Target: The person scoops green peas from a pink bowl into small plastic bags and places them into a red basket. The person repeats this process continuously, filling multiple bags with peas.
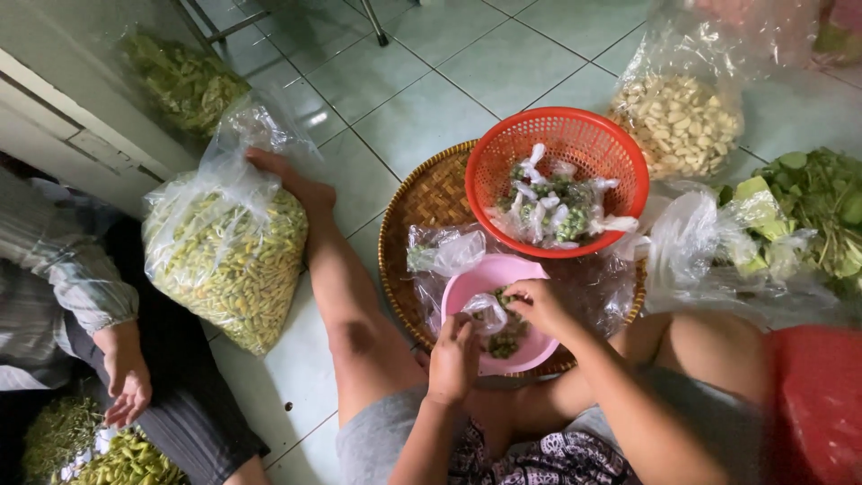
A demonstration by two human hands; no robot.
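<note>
Small clear plastic bag [489, 312] sits over the pink plastic bowl [467, 292], pinched between both of the person's hands. The left hand [453, 357] grips its near edge with fingers curled narrow around the film, and the right hand [537, 304] holds the far side, fingertips closed on the plastic above a little heap of green chillies [505, 342] in the bowl. The bowl rests on a round woven bamboo tray [422, 202] on the tiled floor [431, 90]. Just behind it, also on the tray, stands a red plastic basket [575, 135] filled with small tied bags of chillies. To the left, a large clear sack of green chillies [233, 260] leans by the person's outstretched leg. A bag of peeled garlic cloves [678, 121] lies beyond the basket, with leafy greens [817, 207] at the right. Another person's hand [126, 382] hangs at the far left.
</note>
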